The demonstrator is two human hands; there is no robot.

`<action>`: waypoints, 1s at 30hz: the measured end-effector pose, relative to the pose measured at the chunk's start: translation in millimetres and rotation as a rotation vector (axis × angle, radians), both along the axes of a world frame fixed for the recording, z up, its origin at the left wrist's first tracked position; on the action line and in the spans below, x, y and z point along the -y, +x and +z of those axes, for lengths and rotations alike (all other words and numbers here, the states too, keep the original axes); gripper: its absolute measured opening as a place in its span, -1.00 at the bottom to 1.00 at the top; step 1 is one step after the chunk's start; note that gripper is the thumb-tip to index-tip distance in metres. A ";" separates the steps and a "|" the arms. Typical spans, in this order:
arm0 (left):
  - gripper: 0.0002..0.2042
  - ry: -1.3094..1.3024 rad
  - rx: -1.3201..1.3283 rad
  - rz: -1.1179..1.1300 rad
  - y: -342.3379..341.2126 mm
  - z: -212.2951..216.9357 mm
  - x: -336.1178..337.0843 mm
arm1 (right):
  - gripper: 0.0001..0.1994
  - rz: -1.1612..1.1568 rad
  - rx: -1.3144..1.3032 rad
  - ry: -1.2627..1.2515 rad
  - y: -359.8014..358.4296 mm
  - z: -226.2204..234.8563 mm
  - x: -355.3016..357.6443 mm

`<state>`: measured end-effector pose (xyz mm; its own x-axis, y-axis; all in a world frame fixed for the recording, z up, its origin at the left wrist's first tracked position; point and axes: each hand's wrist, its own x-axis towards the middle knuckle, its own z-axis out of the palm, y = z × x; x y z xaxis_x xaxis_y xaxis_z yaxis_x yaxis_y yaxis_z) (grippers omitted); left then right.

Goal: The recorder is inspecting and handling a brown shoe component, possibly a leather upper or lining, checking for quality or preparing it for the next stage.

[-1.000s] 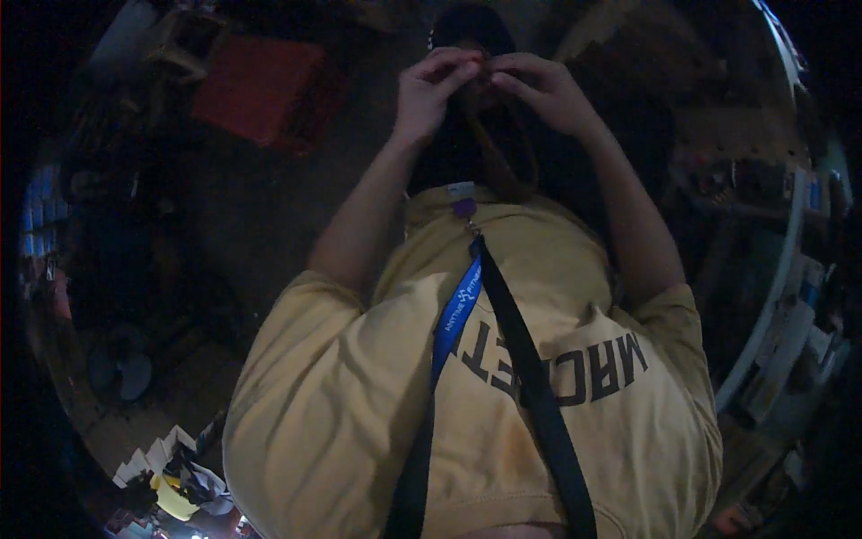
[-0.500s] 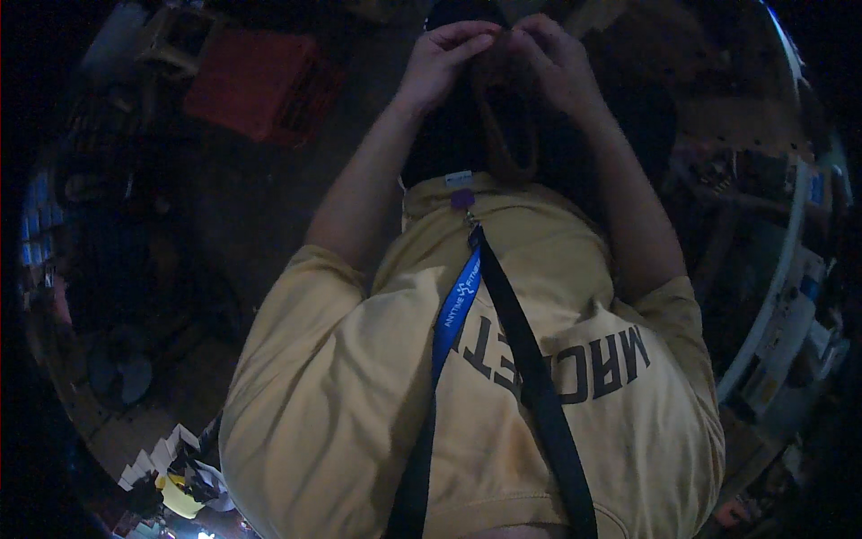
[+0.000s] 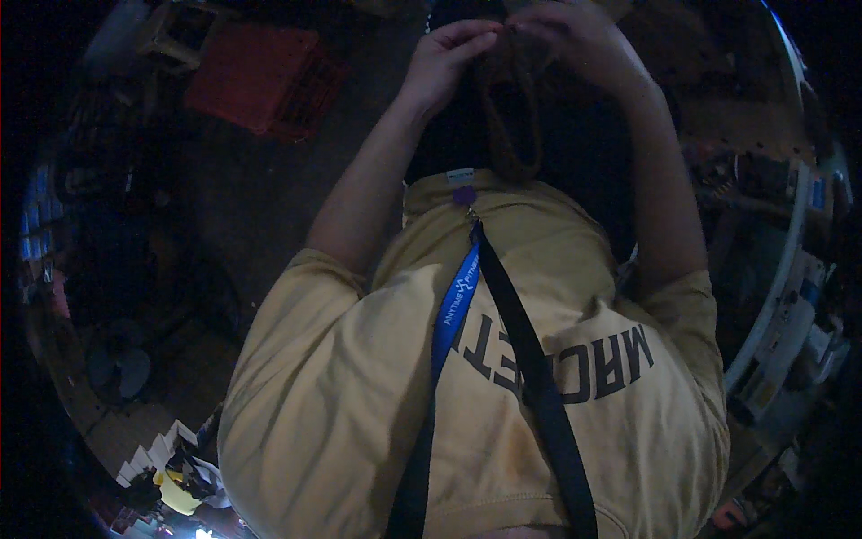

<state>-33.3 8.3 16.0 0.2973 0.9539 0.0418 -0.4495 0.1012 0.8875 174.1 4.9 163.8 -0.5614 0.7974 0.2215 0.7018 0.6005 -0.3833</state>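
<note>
At the top of the view my left hand (image 3: pixel 446 58) pinches the upper end of a narrow brown strap, thumb against forefinger. The strap (image 3: pixel 516 169) looks textured, like knitted or woven work, and hangs down in a long loop over my dark lap. My right hand (image 3: pixel 588 43) is beside that same end, its fingers drawn together and pointing at the left fingertips. What lies between the right fingers is too dim and slightly blurred to make out. Below the loop, a blue and black lanyard (image 3: pixel 460 292) lies over my yellow shirt (image 3: pixel 359 404).
A red plastic crate (image 3: pixel 256 76) stands on the dark floor at the upper left, with a stool-like frame (image 3: pixel 180 36) behind it. Pale shelving (image 3: pixel 777 296) runs along the right. Brightly lit clutter (image 3: pixel 180 490) sits at the lower left.
My right hand has shifted a little right and turned, its forearm swinging outward. The left hand stays almost in place on the strap, whose loop hangs much as before.
</note>
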 end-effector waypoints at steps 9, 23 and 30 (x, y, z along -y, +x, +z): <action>-0.75 0.033 -0.103 0.039 -3.0 0.0 -1.6 | -0.85 0.014 -0.271 -0.160 13.1 -66.3 -14.5; -0.78 0.092 -0.231 0.130 3.7 0.6 1.2 | -0.74 0.007 -0.412 -0.406 21.1 -124.4 -20.8; -0.80 0.106 -0.165 0.134 10.0 -4.5 1.1 | -0.73 0.022 -0.467 -0.467 20.8 -121.9 -13.7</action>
<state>-23.3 7.3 11.5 0.1797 0.9781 0.1049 -0.3009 -0.0469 0.9525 194.9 18.6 41.8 -0.5070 0.8583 0.0792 0.3885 0.3096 -0.8679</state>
